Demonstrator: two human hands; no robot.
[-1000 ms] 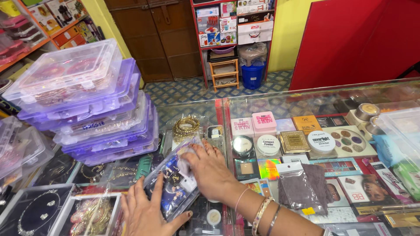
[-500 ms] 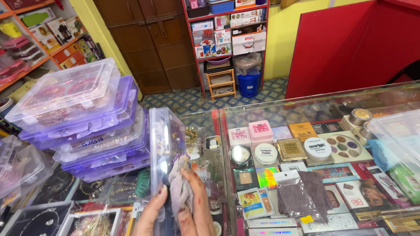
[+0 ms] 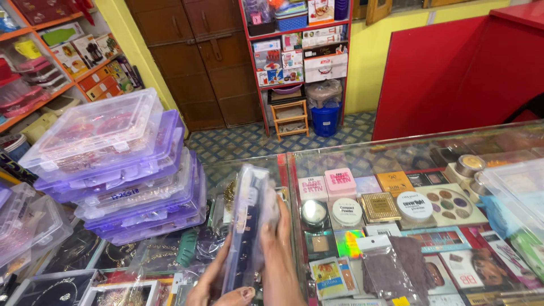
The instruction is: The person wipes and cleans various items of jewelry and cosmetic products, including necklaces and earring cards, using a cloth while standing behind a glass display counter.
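Shop interior, seen from behind a glass-topped table (image 3: 408,156): yellow walls, a dark wooden door (image 3: 207,59) at the back, a blue-and-cream patterned floor (image 3: 249,141), and a red partition (image 3: 453,73) to the far right. A red-framed shelf unit (image 3: 297,56) by the door is packed with boxed goods, with a blue bucket (image 3: 325,120) at its foot.

Both hands hold one thing — a flat, clear plastic case (image 3: 246,226) stood up on its edge, a dark lining and small pale pieces showing through it. The left hand (image 3: 212,280) is wrapped on the case's near lower edge, thumb showing at the bottom of the frame. The right hand (image 3: 277,249) lies flat along the case's right face, fingers pointing up, pressing it from that side.

Just left of the hands rises a tilted stack of clear and purple lidded storage boxes (image 3: 119,170). Further left, more clear boxes (image 3: 25,226) sit at the frame's edge, with orange wall shelves (image 3: 39,62) of packaged goods above them. Below the left hand lie jewellery trays and a green hair claw (image 3: 186,255).

To the right of the right hand, under the glass, cosmetics are laid out — pink boxes (image 3: 340,182), round compacts (image 3: 347,211), a gold square compact (image 3: 379,207) and an eyeshadow palette (image 3: 450,203). A clear sachet of dark material (image 3: 391,269) lies on the glass near the right wrist.
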